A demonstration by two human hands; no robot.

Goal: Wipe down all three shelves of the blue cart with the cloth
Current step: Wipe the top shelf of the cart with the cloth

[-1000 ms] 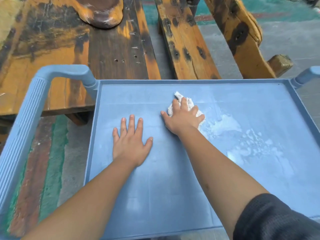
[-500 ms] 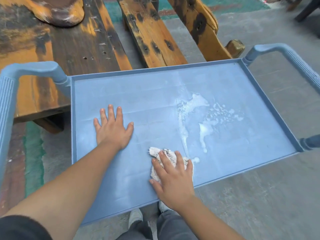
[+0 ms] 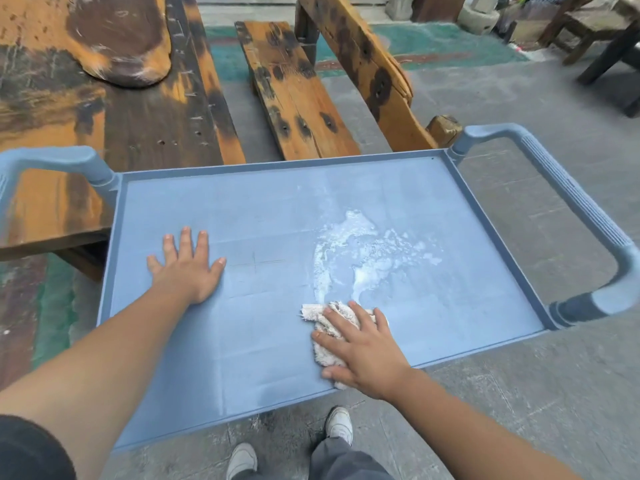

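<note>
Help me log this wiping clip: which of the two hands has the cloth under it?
The right hand, near the cart's front edge, presses the cloth; the left hand lies flat on bare shelf.

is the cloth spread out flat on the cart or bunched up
Bunched up. The cloth shows crumpled folds beneath the right hand, which presses it onto the top shelf near the front edge.
</note>
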